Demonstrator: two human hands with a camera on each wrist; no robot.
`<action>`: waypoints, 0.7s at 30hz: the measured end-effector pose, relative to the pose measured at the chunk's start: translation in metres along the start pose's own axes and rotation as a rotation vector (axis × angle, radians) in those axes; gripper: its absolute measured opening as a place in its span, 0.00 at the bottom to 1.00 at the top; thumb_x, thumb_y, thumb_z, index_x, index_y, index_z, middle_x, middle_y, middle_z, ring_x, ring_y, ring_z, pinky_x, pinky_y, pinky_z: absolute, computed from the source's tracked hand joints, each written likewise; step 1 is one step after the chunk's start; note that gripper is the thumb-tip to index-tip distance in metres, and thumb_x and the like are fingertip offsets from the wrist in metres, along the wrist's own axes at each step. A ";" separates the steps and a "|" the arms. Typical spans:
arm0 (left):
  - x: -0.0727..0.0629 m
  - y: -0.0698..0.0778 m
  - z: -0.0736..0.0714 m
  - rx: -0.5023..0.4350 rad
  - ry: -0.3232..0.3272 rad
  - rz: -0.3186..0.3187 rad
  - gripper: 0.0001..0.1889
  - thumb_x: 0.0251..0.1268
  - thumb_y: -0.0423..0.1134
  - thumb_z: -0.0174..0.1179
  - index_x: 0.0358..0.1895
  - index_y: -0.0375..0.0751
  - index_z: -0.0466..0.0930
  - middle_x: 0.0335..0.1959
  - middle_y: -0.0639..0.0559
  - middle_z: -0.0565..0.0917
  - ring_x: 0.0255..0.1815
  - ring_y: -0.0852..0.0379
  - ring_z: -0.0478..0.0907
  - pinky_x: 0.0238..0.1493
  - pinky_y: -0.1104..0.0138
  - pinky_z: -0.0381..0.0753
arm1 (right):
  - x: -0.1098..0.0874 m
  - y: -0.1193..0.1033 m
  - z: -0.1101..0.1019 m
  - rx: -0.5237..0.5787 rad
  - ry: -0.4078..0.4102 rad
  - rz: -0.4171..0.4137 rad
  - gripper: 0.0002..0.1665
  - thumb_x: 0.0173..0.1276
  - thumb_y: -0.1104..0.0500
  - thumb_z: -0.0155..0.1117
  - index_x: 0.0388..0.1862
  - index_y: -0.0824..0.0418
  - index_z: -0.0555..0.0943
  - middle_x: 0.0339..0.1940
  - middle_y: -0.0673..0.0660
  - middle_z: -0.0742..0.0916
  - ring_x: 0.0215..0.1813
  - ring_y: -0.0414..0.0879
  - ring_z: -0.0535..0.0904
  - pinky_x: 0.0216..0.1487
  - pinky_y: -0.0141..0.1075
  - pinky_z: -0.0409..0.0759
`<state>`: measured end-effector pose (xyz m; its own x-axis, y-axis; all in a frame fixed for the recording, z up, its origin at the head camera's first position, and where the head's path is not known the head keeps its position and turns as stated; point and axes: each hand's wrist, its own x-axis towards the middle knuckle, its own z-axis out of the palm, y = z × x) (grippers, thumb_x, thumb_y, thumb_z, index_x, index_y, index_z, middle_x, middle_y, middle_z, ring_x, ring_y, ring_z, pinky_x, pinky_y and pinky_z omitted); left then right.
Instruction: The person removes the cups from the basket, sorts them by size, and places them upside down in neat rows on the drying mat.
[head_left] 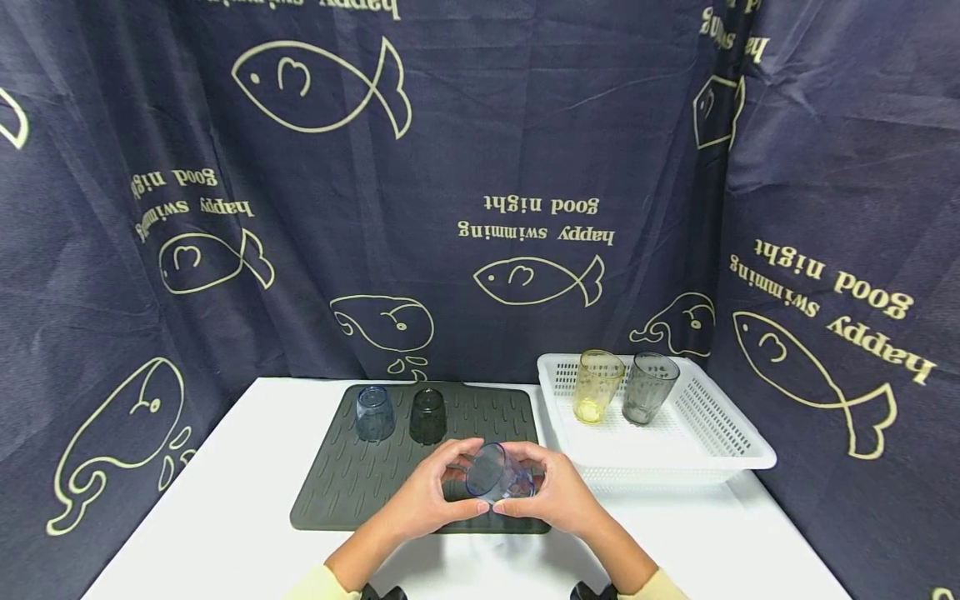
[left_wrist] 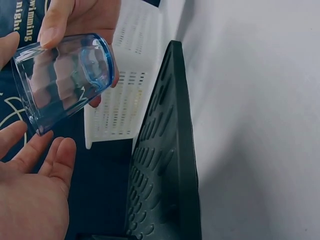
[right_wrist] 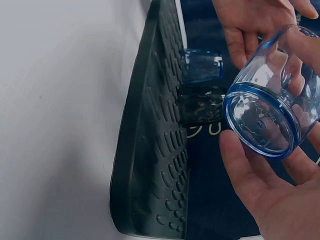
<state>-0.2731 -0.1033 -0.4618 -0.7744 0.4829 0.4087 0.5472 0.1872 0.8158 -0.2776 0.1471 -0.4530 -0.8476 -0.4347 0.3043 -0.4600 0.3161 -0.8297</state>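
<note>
Both hands hold a clear blue drinking glass (head_left: 487, 471) tilted on its side above the front of a dark drying mat (head_left: 341, 492). Its mouth points toward my left hand (head_left: 435, 492), whose thumb and fingertips meet the rim. At the base end, my right hand (head_left: 558, 492) grips the glass, thumb on one side and fingers on the other. The left wrist view shows the right fingers through the clear wall of the glass (left_wrist: 65, 82). In the right wrist view the thick blue base (right_wrist: 262, 120) faces the camera.
On the mat's far left stand another blue glass (head_left: 375, 417) and a black glass (head_left: 428, 417), seemingly mouth down. To the right, a white perforated basket (head_left: 738, 461) holds a yellow glass (head_left: 597, 387) and a grey glass (head_left: 649, 389). A dark fish-print curtain (head_left: 450, 167) hangs behind.
</note>
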 end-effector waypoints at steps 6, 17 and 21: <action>0.000 0.000 0.001 0.013 -0.001 0.002 0.39 0.61 0.43 0.74 0.75 0.46 0.68 0.64 0.43 0.77 0.57 0.46 0.78 0.61 0.60 0.83 | 0.001 0.000 0.000 -0.033 0.000 -0.033 0.42 0.52 0.50 0.86 0.66 0.51 0.80 0.60 0.52 0.87 0.51 0.42 0.86 0.51 0.33 0.85; -0.001 0.002 0.003 0.024 0.017 0.000 0.38 0.59 0.43 0.75 0.73 0.47 0.70 0.61 0.47 0.78 0.55 0.47 0.80 0.59 0.64 0.84 | 0.000 0.002 0.005 -0.018 -0.007 -0.065 0.42 0.49 0.50 0.87 0.64 0.52 0.80 0.61 0.53 0.87 0.51 0.44 0.87 0.48 0.34 0.88; -0.002 0.002 0.003 0.018 0.032 -0.002 0.36 0.59 0.43 0.75 0.71 0.48 0.71 0.60 0.47 0.79 0.54 0.45 0.80 0.58 0.65 0.84 | 0.000 0.000 0.006 0.009 -0.011 -0.053 0.42 0.49 0.52 0.87 0.65 0.53 0.80 0.61 0.56 0.87 0.51 0.49 0.87 0.48 0.36 0.88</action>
<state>-0.2698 -0.1010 -0.4626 -0.7852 0.4547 0.4203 0.5512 0.2038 0.8091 -0.2759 0.1426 -0.4562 -0.8191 -0.4598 0.3429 -0.5018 0.2849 -0.8167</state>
